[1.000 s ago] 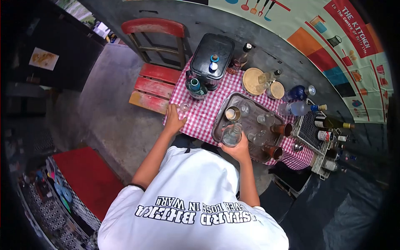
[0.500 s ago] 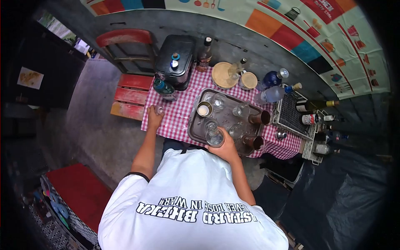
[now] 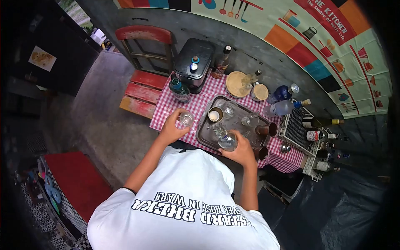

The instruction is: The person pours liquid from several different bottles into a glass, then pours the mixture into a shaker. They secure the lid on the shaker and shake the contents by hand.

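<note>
My left hand (image 3: 171,129) holds a small clear glass (image 3: 186,119) above the near left part of the red-checked tablecloth (image 3: 200,102). In my right hand (image 3: 237,150) is a clear glass bottle (image 3: 223,136), tilted with its neck pointing left toward the glass, over the near edge of the metal tray (image 3: 204,133). The tray carries several glasses and metal cups, among them a brass cup (image 3: 215,114) and a copper cup (image 3: 268,129).
A black box (image 3: 194,66) with small bottles on top stands at the table's back left, a green bottle (image 3: 179,89) beside it. Wooden lids (image 3: 236,83), several bottles and a wire rack (image 3: 296,129) fill the right side. A red chair (image 3: 143,66) stands to the left.
My left hand lifted the small glass from the table's left edge and brought it right toward the tray. My right hand tipped the bottle's neck toward that glass.
</note>
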### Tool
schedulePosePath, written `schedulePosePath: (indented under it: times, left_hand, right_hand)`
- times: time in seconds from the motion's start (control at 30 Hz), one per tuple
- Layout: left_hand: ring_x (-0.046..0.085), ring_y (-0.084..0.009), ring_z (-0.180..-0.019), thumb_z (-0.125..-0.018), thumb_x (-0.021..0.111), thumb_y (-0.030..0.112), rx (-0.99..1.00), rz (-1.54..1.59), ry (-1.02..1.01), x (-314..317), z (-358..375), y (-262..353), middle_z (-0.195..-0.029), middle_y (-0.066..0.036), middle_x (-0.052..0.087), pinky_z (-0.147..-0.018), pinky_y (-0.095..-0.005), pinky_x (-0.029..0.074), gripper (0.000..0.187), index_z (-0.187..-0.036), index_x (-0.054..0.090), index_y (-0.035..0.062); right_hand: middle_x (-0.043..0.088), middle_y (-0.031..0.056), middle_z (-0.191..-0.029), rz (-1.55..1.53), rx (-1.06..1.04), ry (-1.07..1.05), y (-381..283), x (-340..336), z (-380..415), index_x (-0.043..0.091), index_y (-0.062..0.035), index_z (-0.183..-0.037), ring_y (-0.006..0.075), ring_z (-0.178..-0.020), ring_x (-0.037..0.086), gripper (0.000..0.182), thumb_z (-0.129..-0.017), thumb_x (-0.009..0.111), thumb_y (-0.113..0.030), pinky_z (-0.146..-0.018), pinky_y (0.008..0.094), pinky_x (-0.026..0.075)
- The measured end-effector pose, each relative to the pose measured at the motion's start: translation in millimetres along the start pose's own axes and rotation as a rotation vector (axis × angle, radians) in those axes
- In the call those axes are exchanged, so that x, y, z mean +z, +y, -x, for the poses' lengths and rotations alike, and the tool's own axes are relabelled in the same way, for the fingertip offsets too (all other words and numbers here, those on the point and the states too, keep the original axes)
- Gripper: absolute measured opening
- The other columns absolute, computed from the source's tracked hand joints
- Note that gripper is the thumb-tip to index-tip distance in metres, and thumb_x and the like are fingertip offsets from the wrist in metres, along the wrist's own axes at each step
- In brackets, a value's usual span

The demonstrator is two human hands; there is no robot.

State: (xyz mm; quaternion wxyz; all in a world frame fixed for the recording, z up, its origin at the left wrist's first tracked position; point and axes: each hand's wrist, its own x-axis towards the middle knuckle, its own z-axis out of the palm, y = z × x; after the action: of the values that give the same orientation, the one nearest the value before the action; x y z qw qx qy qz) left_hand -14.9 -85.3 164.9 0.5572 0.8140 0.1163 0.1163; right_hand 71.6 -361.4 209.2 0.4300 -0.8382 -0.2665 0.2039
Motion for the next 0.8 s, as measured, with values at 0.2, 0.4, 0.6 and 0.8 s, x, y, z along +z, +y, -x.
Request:
schedulePosePath:
  times: [0.2,0.4,0.6,0.8]
  left_hand:
    - [0.064,-0.0258,-0.099,-0.07,0.077,0.007,0.191,0.042,-0.126,-30,-11,49,-0.108,-0.012,0.063,-0.087,-0.0356,0.051,0.048,-0.114,0.06,0.0023]
    - [0.063,-0.0271,-0.098,-0.068,0.078,0.006,0.313,0.062,-0.212,-58,-22,64,-0.105,-0.013,0.062,-0.087,-0.0358,0.05,0.051,-0.116,0.06,0.0012]
    - [0.064,-0.027,-0.097,-0.068,0.08,0.005,0.367,0.138,-0.218,-72,-31,63,-0.106,-0.013,0.063,-0.087,-0.0356,0.05,0.052,-0.116,0.06,0.0004]
    - [0.064,-0.0254,-0.098,-0.069,0.08,0.005,0.416,0.158,-0.208,-81,-37,57,-0.106,-0.012,0.063,-0.085,-0.0344,0.051,0.052,-0.116,0.061,0.0014]
  right_hand:
    - [0.068,0.019,-0.104,0.239,-0.069,-0.067,-46,-34,-24,0.057,-0.0015,-0.117,0.0367,-0.098,0.067,0.069,-0.059,0.086,-0.025,-0.086,0.0393,0.052]
    - [0.066,0.0222,-0.105,0.362,-0.116,-0.151,-99,-47,-39,0.058,-0.0003,-0.116,0.0388,-0.096,0.065,0.065,-0.059,0.079,-0.025,-0.086,0.0434,0.052]
    - [0.067,0.0197,-0.105,0.471,-0.094,-0.214,-126,-44,-51,0.058,-0.001,-0.118,0.036,-0.095,0.066,0.069,-0.059,0.082,-0.029,-0.084,0.0405,0.053]
    - [0.066,0.0237,-0.097,0.526,-0.105,-0.208,-151,-37,-58,0.056,0.0023,-0.115,0.0394,-0.092,0.065,0.063,-0.061,0.077,-0.025,-0.082,0.0427,0.053]
